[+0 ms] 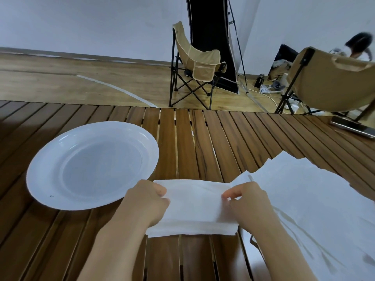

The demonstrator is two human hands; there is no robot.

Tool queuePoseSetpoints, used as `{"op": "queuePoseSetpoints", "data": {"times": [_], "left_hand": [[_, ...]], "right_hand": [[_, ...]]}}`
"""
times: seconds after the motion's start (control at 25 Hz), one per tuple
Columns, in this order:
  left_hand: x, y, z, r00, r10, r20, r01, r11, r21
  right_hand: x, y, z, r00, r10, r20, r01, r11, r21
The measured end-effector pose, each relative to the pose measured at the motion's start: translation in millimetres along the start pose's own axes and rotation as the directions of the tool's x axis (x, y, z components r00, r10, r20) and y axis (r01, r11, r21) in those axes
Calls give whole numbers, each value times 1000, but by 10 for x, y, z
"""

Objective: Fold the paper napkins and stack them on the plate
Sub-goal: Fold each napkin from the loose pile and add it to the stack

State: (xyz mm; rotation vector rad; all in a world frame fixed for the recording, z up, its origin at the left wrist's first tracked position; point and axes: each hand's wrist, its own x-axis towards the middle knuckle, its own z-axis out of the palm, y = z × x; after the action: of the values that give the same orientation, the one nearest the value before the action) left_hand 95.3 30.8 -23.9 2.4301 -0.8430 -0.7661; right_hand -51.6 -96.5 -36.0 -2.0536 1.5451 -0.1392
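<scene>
Left hand (149, 201) and right hand (246, 201) each pinch an end of the white folded paper napkin (194, 207), beside the empty white round plate (40, 179). Advice: align edges, crease flat on the slatted wooden table (203, 142).

Glossy white plate (40, 169), soft matt paper napkin (194, 207), slatted wood table (203, 142)

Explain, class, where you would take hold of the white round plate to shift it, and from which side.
Grip the white round plate at its broad rim on the right, coming from the right. The rim flares up off the slatted wooden table, giving fingers an edge, and that side lies nearest the hands holding the folded white paper napkin.
</scene>
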Motion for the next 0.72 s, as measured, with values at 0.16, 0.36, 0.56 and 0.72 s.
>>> {"op": "queuePoseSetpoints", "data": {"times": [0.16,0.36,0.56,0.72], "left_hand": [[-67,44,-6,999,41,-27,-39,997,61],[-219,20,8,969,108,-224,-115,993,-19],[-174,7,45,965,122,-232,-141,988,-68],[-137,39,66,972,137,-191,-151,987,-63]], "right_hand": [[-57,15,-36,999,-24,40,24,1000,3],[-127,196,-179,999,4,-40,-15,959,-285],[-162,215,-214,965,250,76,-201,895,-398],[-132,205,-196,969,248,21,-222,898,-380]]}}
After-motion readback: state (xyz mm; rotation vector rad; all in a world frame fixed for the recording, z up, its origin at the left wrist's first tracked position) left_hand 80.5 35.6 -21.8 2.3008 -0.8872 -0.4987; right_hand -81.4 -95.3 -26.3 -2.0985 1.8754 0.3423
